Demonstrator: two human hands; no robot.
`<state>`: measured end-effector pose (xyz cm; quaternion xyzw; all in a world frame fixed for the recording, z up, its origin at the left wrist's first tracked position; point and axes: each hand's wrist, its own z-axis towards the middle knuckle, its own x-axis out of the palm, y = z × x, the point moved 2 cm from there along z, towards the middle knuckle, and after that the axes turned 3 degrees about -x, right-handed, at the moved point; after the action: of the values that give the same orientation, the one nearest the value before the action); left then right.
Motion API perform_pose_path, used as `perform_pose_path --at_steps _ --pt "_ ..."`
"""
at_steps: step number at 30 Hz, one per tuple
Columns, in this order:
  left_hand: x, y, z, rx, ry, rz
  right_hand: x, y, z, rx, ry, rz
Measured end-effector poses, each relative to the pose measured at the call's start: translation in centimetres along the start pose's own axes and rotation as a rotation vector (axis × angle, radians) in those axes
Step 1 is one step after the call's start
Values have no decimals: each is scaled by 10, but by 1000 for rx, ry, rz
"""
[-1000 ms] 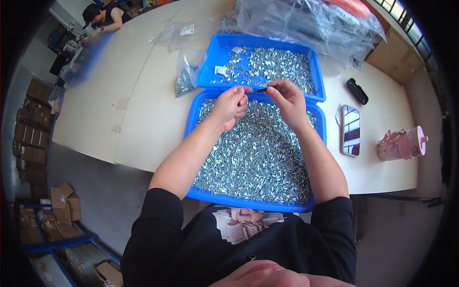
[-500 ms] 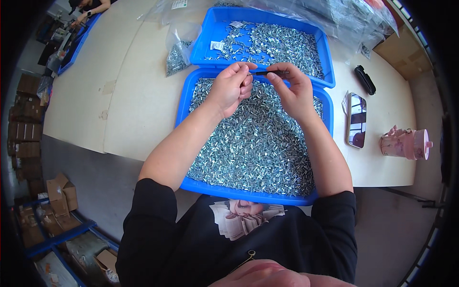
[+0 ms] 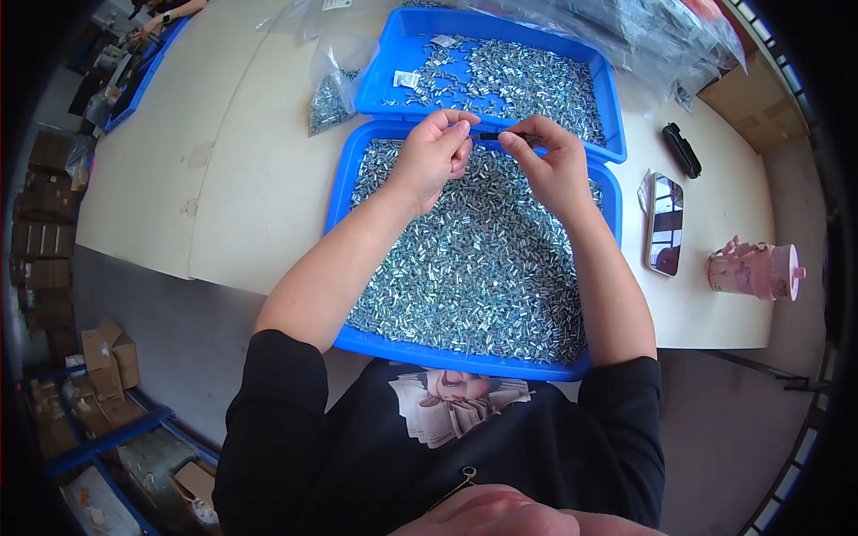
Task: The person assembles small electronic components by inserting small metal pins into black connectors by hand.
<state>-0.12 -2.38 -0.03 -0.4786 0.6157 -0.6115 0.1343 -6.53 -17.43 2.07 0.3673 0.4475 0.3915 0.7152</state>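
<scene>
Pinching a slim black tool (image 3: 489,137) at upper centre, the right hand (image 3: 550,165) faces the closely curled left hand (image 3: 429,163), contents hidden, work seemingly unfinished, amount done unclear, metal pieces (image 3: 474,268) filling the lower tray (image 3: 343,179).

Pink cup (image 3: 742,271) near a phone (image 3: 665,225) (glossy-faced)

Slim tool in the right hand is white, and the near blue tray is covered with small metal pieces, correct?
Not the colour: the head view shows the slim tool in the right hand is black. The near blue tray is covered with small metal pieces.
</scene>
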Motion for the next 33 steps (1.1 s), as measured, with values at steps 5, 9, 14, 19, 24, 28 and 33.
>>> perform_pose_path --at_steps 5,9,14,19,24,28,33 --pt "-3 0 1 -19 7 -16 3 -3 1 -158 -45 12" --pt "1 -1 0 13 -1 22 -2 2 1 40 24 -91" --pt "6 -3 -2 75 -30 152 1 -11 2 114 12 -13" --pt "-3 -6 0 -42 -12 91 -4 -12 4 117 -25 82" --pt "-8 -3 2 98 -37 381 -3 -13 4 121 -2 91" --pt "-7 -5 3 252 -74 544 -5 -17 3 118 46 48" --pt "-6 -3 2 398 -103 814 1 -7 0 -91 141 -253"
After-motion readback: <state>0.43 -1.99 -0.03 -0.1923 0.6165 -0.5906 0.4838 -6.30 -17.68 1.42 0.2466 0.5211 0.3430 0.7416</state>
